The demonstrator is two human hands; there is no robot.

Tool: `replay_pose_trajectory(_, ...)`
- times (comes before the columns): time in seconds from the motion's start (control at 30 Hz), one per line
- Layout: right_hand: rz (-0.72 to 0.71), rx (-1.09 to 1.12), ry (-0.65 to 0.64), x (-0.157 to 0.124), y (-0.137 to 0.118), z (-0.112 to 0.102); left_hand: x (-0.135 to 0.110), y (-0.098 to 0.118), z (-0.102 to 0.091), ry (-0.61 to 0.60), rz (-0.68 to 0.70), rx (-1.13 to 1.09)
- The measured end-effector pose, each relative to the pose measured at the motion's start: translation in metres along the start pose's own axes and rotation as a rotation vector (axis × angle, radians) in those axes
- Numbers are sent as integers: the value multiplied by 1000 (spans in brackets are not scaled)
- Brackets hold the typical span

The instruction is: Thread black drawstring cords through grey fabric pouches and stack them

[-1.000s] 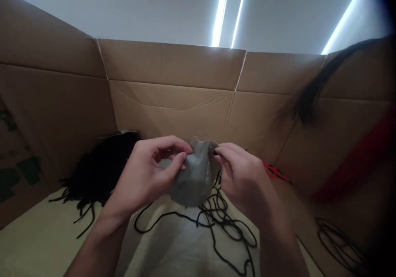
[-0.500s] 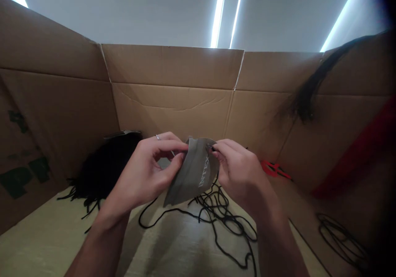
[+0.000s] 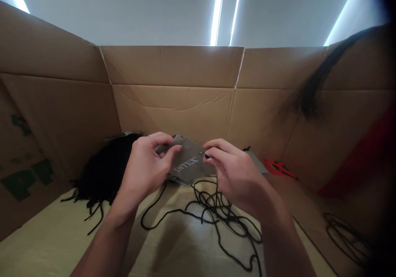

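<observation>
A small grey pouch (image 3: 189,165) with white INTEX lettering is held flat between both hands, above the table. My left hand (image 3: 147,169) pinches its left edge between thumb and fingers. At the pouch's right edge my right hand (image 3: 232,173) pinches near a small eyelet, where the end of a black cord (image 3: 216,211) shows. The rest of that cord lies in loose loops on the pale table surface below my hands.
Cardboard walls (image 3: 173,91) enclose the work area on three sides. A heap of black cords (image 3: 105,172) lies at the back left. Red scissors (image 3: 278,167) rest at the back right, and another coil of black cord (image 3: 346,238) lies at the right.
The pouch has turned from hanging bulged and upright to lying flatter with its lettering facing me. Both hands have kept their pinch and shifted slightly.
</observation>
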State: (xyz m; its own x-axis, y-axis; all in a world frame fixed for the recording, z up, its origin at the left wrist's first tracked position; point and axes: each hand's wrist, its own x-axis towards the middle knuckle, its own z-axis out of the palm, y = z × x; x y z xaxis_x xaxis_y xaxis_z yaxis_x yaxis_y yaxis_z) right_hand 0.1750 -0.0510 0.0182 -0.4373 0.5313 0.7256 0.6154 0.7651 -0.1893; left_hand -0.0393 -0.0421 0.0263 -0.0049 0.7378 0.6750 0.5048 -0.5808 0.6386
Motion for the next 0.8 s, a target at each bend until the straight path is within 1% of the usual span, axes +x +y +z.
replay_pose_trajectory(0.07, 14, 30, -6, 0, -2, -7, -2, 6, -2, -128, -34, -177)
replay_pose_trajectory(0.13, 2, 62, 11, -1, -6, -13, -5, 11, -3, -180, 13, -268)
replay_pose_trajectory(0.27, -47, 108, 164, -4, -13, -20, -9, 13, -5, -141, 113, -223)
replay_pose_trajectory(0.33, -45, 97, 207, -6, -15, -21, -10, 12, -7, -125, 136, -204)
replay_pose_trajectory(0.5, -68, 68, 212, -8, -15, -22, -12, 11, -9, -157, 159, -258)
replay_pose_trajectory(0.67, 48, 90, 194, -10, -19, -23, -13, 13, -10, -161, 208, -213)
replay_pose_trajectory(0.8, 60, 74, 167, -10, -22, -23, -14, 16, -10, -177, 236, -192)
